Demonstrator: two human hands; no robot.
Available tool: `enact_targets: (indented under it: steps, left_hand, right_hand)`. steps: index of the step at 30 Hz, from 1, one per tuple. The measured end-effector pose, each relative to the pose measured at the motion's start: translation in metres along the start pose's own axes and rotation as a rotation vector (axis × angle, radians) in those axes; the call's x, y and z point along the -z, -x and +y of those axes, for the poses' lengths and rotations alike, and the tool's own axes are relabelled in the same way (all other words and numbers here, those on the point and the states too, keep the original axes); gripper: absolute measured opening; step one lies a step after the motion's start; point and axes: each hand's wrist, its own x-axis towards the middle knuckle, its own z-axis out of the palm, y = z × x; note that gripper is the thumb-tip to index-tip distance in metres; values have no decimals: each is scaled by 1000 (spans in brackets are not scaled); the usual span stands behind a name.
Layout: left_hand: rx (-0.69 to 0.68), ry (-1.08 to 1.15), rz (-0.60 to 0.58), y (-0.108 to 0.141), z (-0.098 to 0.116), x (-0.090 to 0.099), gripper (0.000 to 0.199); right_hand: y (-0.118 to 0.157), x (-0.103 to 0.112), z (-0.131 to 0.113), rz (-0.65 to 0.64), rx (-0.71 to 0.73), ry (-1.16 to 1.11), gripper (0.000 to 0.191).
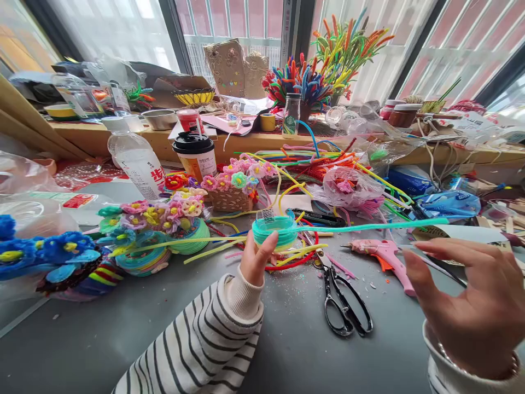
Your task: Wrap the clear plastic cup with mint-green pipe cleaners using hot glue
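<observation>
Head view: I see the left hand partly closed around a small jar, near the middle of the grey table. Its thumb presses the near side; I cannot make out every finger. The right hand is open, fingers bent and thumb well apart from them, near the far end of a turquoise stem; I cannot tell if it touches anything.

I read the jar as roughly upright, its short axis vertical, with turquoise bands around it and yellow below. The stem runs almost level from it to the right. Below the stem lie a pink glue gun, nozzle pointing left, and black-handled scissors, handles towards me.

A barcode label shows at the jar's rim. I see red Chinese lettering on the plastic bottle, small print on the lidded cup and a green label on the glass bottle, too small to read.
</observation>
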Motion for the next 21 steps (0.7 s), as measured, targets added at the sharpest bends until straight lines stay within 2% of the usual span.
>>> enact_targets:
  steps: [2,3,5,8,10,16,21]
  left_hand:
    - [-17,-24,4,-1,-1,2,29]
    - [-14,-28,3,-1,0,2,29]
    - [14,-19,-7,-1,1,2,29]
    - [67,33,9,0,3,0,32]
    - [99,64,17,1,4,-3,35]
    - [300,159,-128,5,11,-6,32]
    - [328,222,-202,9,18,-9,31]
  right_hand:
    - [-18,0,-24,-46,245,-105,27]
    - [-26,-5,-32,-117,338,-163,32]
    - [-36,-19,-42,-242,399,-221,34]
    - [-43,-39,-44,-389,371,-328,25]
    - [-44,-45,-43,-449,313,-416,17]
    - [-52,-45,-44,-479,245,-525,10]
    - [-54,-46,-43,-502,177,-571,8]
